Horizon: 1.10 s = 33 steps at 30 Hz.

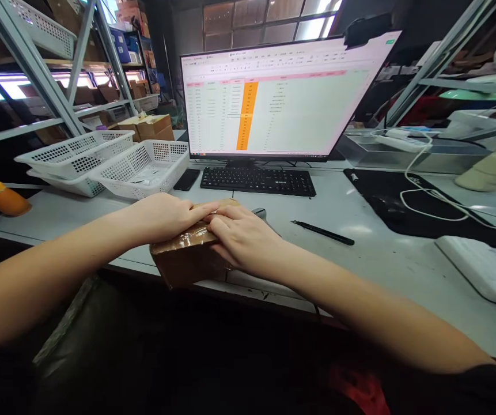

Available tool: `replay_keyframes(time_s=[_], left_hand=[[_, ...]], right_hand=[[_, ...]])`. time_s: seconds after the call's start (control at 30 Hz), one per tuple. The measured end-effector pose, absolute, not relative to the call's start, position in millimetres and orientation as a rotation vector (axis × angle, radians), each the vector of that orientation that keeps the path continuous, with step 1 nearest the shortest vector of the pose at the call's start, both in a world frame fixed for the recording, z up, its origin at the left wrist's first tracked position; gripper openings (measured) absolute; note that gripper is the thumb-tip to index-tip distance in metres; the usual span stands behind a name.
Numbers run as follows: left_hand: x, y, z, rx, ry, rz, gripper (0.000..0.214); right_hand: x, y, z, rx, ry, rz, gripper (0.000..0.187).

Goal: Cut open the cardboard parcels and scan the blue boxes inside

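A brown cardboard box [187, 265] with shiny clear tape over its top rests tilted at the front edge of the desk. Across its top from the left lies my left hand [174, 214], with the fingers pressed on the taped surface and partly hidden behind the other hand. My right hand [243, 235] grips the near right side of the box, its fingers bent over the top seam. The fingertips of both hands meet there. Just beyond my right hand a small grey object [260, 213] shows in part; I cannot tell its kind.
Behind the box stand a black keyboard [258, 180] and a monitor [291, 109] showing a spreadsheet. White plastic baskets [139, 167] and an orange bottle [3, 197] are to the left. Rightward lie a black pen-like tool [323, 232], a mouse pad [429, 222] with a cable, and a white device [481, 268].
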<state>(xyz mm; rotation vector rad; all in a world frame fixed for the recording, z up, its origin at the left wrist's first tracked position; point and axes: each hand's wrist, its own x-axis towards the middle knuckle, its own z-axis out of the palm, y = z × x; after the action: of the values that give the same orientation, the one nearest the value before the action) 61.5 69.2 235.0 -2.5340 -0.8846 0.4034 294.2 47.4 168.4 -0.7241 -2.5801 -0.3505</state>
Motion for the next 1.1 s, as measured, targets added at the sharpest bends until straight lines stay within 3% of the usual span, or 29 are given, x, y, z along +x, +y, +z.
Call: replay_keyframes(time_s=[0.13,0.5,0.7,0.83,0.93,1.03,1.1], left_hand=[[64,65,239,-2.581,-0.923,0.400,0.070],[61,77,246,-2.649,-0.999,0.366,0.065],[61,79,251,-2.704,-1.073,0.344,0.063],[63,76,256,-2.736,-1.073,0.343,0.054],[63,76,262,-2.791,-1.073,0.346,0.058],[59,83,267,-2.853,-1.161,0.274,0.070],[55,90,270,-2.929,-1.188,0.181,0.067]], right_hand=[[291,40,173,-0.749,-2.574,-0.402,0.004],[288,53,198,-0.884,-2.607,0.010,0.025],[280,52,210,-0.944,-2.680,-0.387,0.038],[277,55,217,-0.878,-2.738,-0.575,0.028],[281,47,213,-0.808,-2.693,-0.640,0.006],[290,27,203,-0.723,-2.551,-0.774,0.025],[294,12,194,-0.695,-2.452,-0.859,0.029]])
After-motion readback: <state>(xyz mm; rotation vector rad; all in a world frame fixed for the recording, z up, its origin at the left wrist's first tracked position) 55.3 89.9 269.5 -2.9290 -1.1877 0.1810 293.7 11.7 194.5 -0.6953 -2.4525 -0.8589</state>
